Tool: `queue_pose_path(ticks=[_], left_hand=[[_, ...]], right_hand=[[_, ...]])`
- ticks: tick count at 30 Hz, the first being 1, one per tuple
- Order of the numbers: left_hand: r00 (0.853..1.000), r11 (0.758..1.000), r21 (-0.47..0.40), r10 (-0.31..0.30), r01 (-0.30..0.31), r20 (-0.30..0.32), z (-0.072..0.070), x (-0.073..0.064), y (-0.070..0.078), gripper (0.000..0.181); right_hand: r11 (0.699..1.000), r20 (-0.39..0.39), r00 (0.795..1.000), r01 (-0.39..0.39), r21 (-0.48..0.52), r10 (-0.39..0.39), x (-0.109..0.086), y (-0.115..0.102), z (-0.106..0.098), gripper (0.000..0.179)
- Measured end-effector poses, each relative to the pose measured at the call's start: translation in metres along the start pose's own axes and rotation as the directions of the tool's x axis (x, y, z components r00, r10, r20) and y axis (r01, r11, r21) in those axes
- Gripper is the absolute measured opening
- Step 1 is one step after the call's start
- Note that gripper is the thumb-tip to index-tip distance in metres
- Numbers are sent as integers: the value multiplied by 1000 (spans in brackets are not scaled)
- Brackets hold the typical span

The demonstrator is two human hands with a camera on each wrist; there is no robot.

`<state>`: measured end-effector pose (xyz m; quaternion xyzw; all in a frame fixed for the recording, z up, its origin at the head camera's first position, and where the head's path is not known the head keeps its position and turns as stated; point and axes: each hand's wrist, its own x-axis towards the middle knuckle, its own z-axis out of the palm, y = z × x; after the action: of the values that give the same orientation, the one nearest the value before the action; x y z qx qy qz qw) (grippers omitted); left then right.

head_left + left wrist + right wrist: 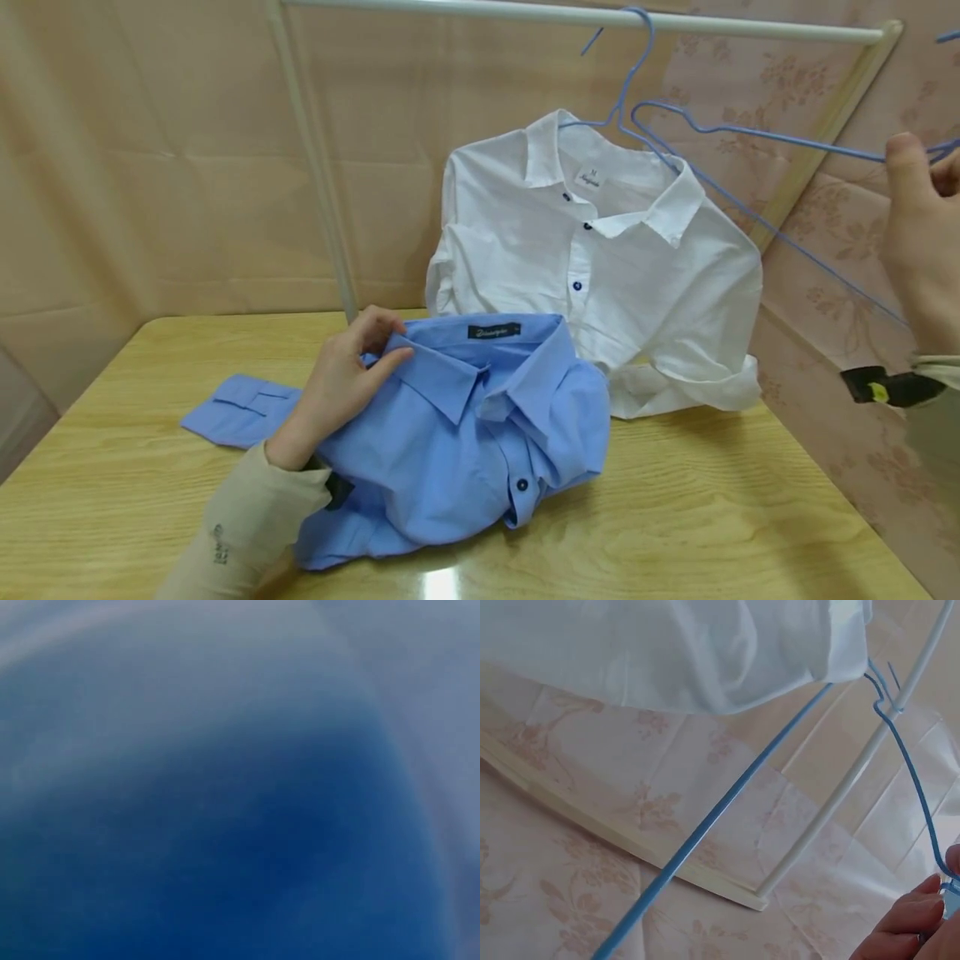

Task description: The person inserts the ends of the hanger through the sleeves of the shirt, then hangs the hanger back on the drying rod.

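My left hand [341,379] pinches the collar of a blue button-up shirt [442,467] between thumb and fingers, at the collar's left side. The shirt lies bunched on the table with its dark neck label facing up and one cuff spread to the left. Blurred blue cloth [285,847] fills the left wrist view. At the right edge, my right hand [922,242] grips a blue wire hanger [780,140] near its neck. One end of that hanger overlaps the white shirt's shoulder in the head view. Fingers of the right hand [911,926] show in the right wrist view's corner.
A white shirt [510,233] hangs on another blue hanger [622,83] from a white rail [480,7] behind the blue shirt. Its lower part rests on the wooden table [675,517]. A flowered curtain [825,325] stands at the right.
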<state>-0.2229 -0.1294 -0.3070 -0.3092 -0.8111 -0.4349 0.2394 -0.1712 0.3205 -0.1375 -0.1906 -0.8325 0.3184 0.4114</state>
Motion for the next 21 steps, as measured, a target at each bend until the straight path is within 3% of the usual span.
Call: queue_pose_path(ticks=[5,9,15,17,21], left_hand=[[1000,1000,-4,-10,10,3,-1,0,0,25],[1000,1000,-5,-16,16,7,-2,0,0,25],[1000,1000,4,-23,23,11,-3,-1,0,24],[1000,1000,9,-14,14,11,-4,-1,0,22],[999,999,16,35,-35,9,-4,0,0,18]], right_hand=[[1000,-27,1000,-3,13,4,-8,-8,-1,30],[994,-3,998,68,87,-68,-21,-14,2,30],[972,-49,986,164,169,-158,-41,-22,7,26],[967,-43,986,165,195,-159,-49,-24,10,26],[949,-60,971,239,205,-232,-67,-31,21,27]])
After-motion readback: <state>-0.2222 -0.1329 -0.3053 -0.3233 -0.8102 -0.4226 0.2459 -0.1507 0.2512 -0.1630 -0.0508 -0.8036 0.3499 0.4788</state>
